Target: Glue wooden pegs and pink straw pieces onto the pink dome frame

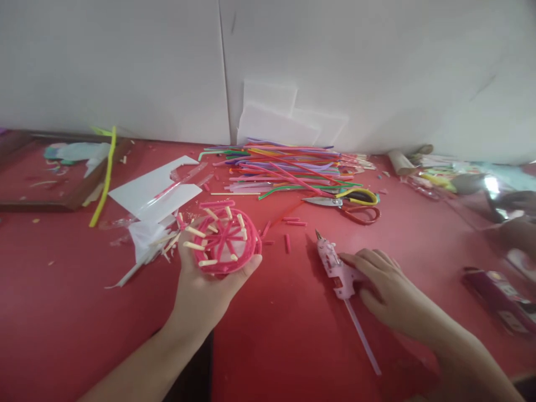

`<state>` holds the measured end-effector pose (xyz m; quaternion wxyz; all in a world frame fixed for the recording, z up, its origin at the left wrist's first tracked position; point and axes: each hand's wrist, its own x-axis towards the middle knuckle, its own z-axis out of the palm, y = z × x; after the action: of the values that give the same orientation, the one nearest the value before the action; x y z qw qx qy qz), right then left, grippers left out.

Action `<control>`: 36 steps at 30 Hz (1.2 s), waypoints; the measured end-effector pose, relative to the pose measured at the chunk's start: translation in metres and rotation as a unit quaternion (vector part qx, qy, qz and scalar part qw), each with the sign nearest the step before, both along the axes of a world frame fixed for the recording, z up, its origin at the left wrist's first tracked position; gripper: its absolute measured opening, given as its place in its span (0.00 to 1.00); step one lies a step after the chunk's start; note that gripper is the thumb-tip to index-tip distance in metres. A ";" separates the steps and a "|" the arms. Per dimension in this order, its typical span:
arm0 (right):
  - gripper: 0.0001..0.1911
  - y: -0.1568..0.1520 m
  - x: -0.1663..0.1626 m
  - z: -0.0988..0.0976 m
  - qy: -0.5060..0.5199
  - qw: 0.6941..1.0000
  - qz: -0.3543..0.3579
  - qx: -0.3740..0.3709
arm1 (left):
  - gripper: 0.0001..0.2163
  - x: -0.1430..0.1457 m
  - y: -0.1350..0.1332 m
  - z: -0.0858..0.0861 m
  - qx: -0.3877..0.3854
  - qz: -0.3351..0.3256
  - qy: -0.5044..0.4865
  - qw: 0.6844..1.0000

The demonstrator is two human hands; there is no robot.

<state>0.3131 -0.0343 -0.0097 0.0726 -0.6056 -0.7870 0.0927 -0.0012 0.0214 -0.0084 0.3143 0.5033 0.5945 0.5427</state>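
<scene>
My left hand (205, 285) cups a round pink wheel-shaped piece (224, 240) made of pink straws with short cream stubs sticking out. It is held just above the red table (285, 335). My right hand (381, 285) rests on a pink glue gun (335, 265) lying on the table, fingers curled over its body and handle. The gun's tip points up and left, and a clear glue stick (363, 338) trails out behind it.
A pile of coloured straws (288, 167) lies at the back with yellow-and-red scissors (352, 204) in front. White paper sheets (154, 192) and scraps lie left, beside a wooden tray (46, 167). Short pink straw pieces (288, 229) are scattered about. A dark box (500, 298) sits right.
</scene>
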 end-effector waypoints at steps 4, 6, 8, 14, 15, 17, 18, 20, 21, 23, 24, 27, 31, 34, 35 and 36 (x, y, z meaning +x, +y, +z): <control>0.26 0.017 -0.007 0.030 0.003 0.997 -0.006 0.078 | 0.32 -0.003 -0.001 0.002 -0.017 -0.041 -0.024 0.999; 0.18 0.038 -0.020 0.052 0.005 0.994 -0.029 0.110 | 0.34 -0.005 0.001 0.000 -0.007 -0.059 -0.015 0.998; 0.15 0.065 -0.039 0.067 -0.005 0.996 -0.020 0.092 | 0.34 -0.005 0.002 -0.004 0.007 -0.059 -0.013 0.998; 0.12 0.146 -0.080 0.067 -0.144 0.984 0.093 -0.037 | 0.34 0.001 0.000 -0.013 0.074 -0.037 -0.053 0.995; 0.12 0.153 -0.084 0.064 -0.151 0.982 0.103 -0.041 | 0.34 0.001 0.000 -0.014 0.078 -0.036 -0.049 0.995; 0.12 0.160 -0.089 0.060 -0.170 0.977 0.119 -0.051 | 0.34 -0.001 0.001 -0.015 0.082 -0.037 -0.040 0.995; 0.12 0.161 -0.091 0.058 -0.179 0.974 0.125 -0.054 | 0.34 -0.001 0.001 -0.017 0.083 -0.042 -0.036 0.995; 0.11 0.162 -0.095 0.054 -0.191 0.971 0.133 -0.058 | 0.34 -0.003 0.003 -0.019 0.087 -0.056 -0.035 0.994; 0.11 0.162 -0.096 0.052 -0.193 0.970 0.137 -0.058 | 0.33 -0.003 0.004 -0.020 0.086 -0.061 -0.036 0.994; 0.10 0.163 -0.098 0.048 -0.189 0.970 0.141 -0.056 | 0.33 -0.004 0.004 -0.021 0.076 -0.063 -0.040 0.994; 0.09 0.164 -0.097 0.047 -0.182 0.972 0.141 -0.054 | 0.33 -0.004 0.004 -0.021 0.067 -0.060 -0.042 0.995; 0.07 0.165 -0.094 0.049 -0.145 0.981 0.125 -0.042 | 0.33 -0.002 0.000 -0.017 0.043 -0.068 -0.055 0.995; 0.07 0.152 -0.090 0.072 -0.050 0.996 0.073 -0.020 | 0.39 0.001 -0.009 -0.014 -0.023 -0.092 -0.106 0.990; 0.06 0.130 -0.093 0.097 0.171 0.983 0.020 -0.058 | 0.38 0.000 -0.012 -0.018 -0.037 -0.131 -0.119 0.984; 0.05 0.121 -0.095 0.104 0.238 0.968 0.008 -0.080 | 0.37 0.000 -0.012 -0.019 -0.026 -0.141 -0.110 0.984; 0.05 0.114 -0.097 0.110 0.284 0.954 -0.001 -0.100 | 0.35 -0.002 -0.011 -0.020 -0.010 -0.144 -0.094 0.985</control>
<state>0.2156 0.0794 0.1005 0.2319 -0.5591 -0.7201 0.3393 -0.0028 0.0104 -0.0279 0.4488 0.5269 0.4892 0.5307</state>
